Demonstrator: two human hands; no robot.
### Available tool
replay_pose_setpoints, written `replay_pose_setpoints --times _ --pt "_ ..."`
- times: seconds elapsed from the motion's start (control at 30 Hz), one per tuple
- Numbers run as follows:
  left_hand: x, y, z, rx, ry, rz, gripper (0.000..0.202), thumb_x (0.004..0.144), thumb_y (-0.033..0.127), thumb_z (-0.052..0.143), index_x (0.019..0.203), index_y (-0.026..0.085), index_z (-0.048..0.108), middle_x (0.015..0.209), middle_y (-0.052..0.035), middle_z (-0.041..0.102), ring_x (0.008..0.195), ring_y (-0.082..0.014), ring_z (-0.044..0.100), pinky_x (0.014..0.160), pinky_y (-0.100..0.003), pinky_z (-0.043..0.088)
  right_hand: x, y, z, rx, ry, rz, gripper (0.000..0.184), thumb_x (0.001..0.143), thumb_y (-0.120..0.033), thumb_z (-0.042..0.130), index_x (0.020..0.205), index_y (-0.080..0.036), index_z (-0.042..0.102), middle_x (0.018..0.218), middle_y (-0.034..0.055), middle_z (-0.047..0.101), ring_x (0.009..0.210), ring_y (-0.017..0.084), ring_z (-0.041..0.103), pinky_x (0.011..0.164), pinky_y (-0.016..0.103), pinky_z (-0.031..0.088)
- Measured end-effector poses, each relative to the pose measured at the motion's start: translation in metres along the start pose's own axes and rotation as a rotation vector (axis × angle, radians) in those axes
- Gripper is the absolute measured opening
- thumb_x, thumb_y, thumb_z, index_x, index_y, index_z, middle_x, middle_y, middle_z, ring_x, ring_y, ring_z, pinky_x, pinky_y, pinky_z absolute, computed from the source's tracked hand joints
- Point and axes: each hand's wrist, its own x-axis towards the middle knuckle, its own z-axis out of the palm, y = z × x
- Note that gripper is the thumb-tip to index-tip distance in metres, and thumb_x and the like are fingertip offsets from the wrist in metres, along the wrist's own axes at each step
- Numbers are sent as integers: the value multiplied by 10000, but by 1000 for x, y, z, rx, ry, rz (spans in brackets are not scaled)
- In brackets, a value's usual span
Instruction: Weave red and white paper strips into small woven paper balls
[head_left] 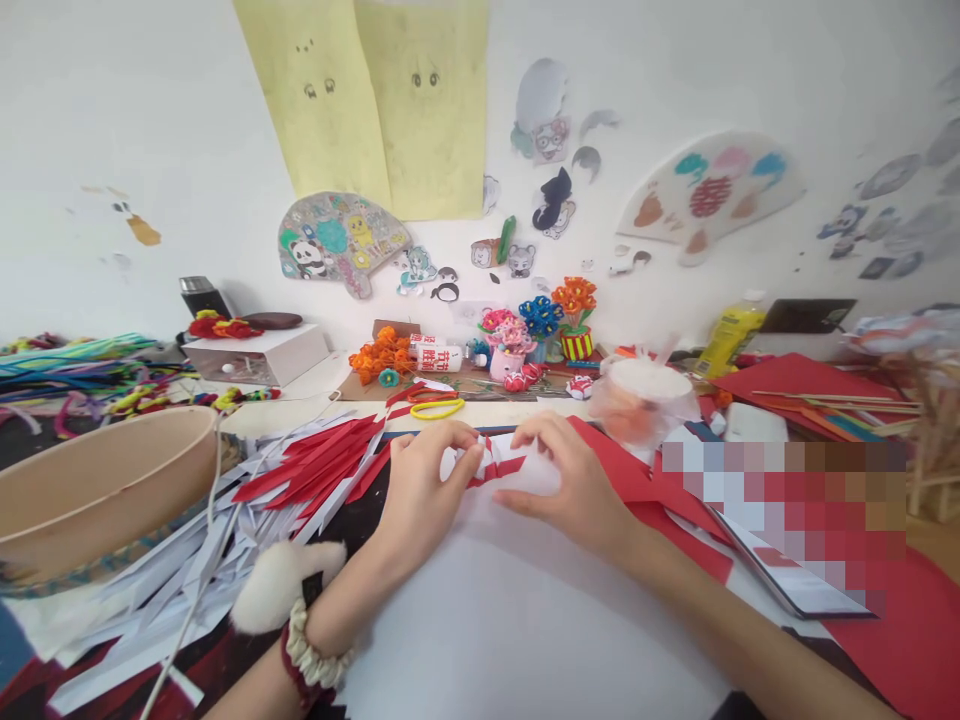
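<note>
— What is shown at far left?
— A beige basin [112,480] is set beside a heap of white paper strips [199,555], by which a bundle of red paper strips [319,465] is fanned out.
— And the left hand [424,490]?
— Its thumb and fingers are pinched on a small folded red-and-white paper piece [493,460]; a cream scrunchie [311,640] is worn at the wrist.
— Where is the piece held?
— At center, between the two hands, near the far end of a broad white surface [480,610].
— Is it gripped by the right hand [581,490] too?
— Thumb and fingertips are parted there, curved toward the piece; whether it is touched cannot be told.
— And at right?
— Red paper [622,460] is spread, and a tablet [795,580] is seen nearby, its upper part hidden by pixelation.
</note>
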Motion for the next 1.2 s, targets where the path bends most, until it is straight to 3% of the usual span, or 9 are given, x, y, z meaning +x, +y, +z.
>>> replay_pose_setpoints --times 0.07,0.13,0.23,0.37,0.83,0.93,1.03,1.1,1.2 --pt "1 0 -3 -120 -15 18 184 905 305 489 782 200 574 990 -37 685 931 -199 624 849 -354 440 3 2 -1 103 9 102 682 611 -456 824 1176 -242 509 1191 86 573 1024 241 558 829 368 490" --pt "0 2 -5 -216 -47 62 196 905 322 497 780 198 582 1018 -49 673 950 -199 621 855 -341 460 4 3 0 275 -115 165 791 631 -426 818 1306 -273 436 1301 94 531 1071 243 569 849 385 510" --pt "-2 6 -6 -267 -77 101 181 899 315 517 782 202 598 1018 -50 643 980 -199 603 906 -355 454 3 2 5 460 -251 184 651 680 -365 791 1267 -258 530 1194 76 629 931 211 643 796 356 541" --pt "-4 9 -9 -229 -80 63 133 875 284 556 777 221 622 1055 -50 596 1076 -220 555 1003 -420 394 3 -3 6 499 -291 203 507 682 -299 785 1161 -225 638 994 41 704 805 197 667 726 325 552" --pt "-3 10 -8 -235 -120 4 117 859 261 575 760 222 622 1117 -49 534 1132 -228 509 1050 -449 351 2 -8 2 555 -387 162 460 732 -154 693 1184 -228 641 1000 29 712 842 195 663 725 298 535" --pt "-3 11 -10 -262 -135 43 134 873 262 555 756 215 601 1042 -47 551 1062 -209 537 995 -405 407 3 -5 0 582 -398 216 472 715 -242 761 1171 -235 638 1053 45 690 904 205 655 735 289 525" --pt "-3 10 -13 -297 -152 93 155 900 270 525 768 215 585 1007 -45 565 1045 -197 543 966 -369 427 5 1 -3 797 -467 320 787 625 -471 824 1317 -281 502 1210 89 608 1004 240 628 769 335 527" --pt "-3 10 -16 -311 -123 116 143 904 262 527 783 219 591 1044 -46 565 1092 -198 523 998 -367 401 7 3 -5 1005 -499 372 890 614 -619 767 1370 -302 421 1247 106 579 1044 252 615 851 402 504" --pt "-4 9 -17 -344 -109 143 119 892 261 557 789 226 604 1088 -42 557 1114 -199 512 1031 -371 369 8 3 -4 1194 -555 383 772 675 -782 565 1233 -248 554 1158 120 624 1044 266 616 926 458 457"
